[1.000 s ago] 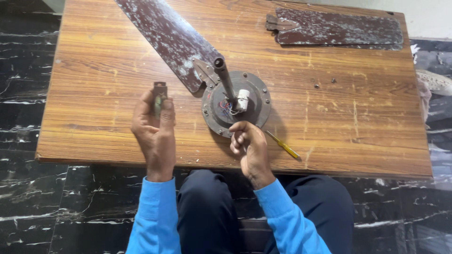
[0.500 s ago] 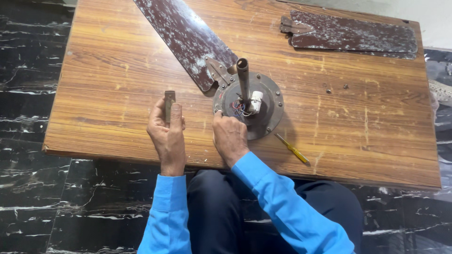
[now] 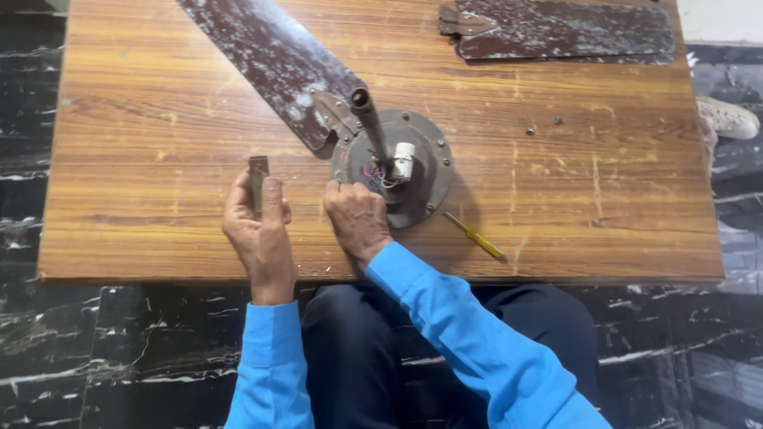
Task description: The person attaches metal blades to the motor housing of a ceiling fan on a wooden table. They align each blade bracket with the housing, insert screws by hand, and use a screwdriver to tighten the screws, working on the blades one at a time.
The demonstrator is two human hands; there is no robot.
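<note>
The left hand (image 3: 258, 226) is pinching a bracket (image 3: 258, 176); the right hand's (image 3: 358, 218) fingers are curling on the motor (image 3: 417, 171), steadying it.

Single head view: scene seen from above, aimed steeply down at wooden table (image 3: 159, 119), close range, lap at bottom edge.

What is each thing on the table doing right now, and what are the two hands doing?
Left hand: shut on a small flat metal piece, held upright.
Right hand: fingers resting on the motor's rim.
Fan motor: flat on the table, rod pointing up, wires showing.
Attached blade: joined to the motor.
Loose blade: lying apart.
Yellow screwdriver: lying untouched.
Small screws: loose on the table.
</note>
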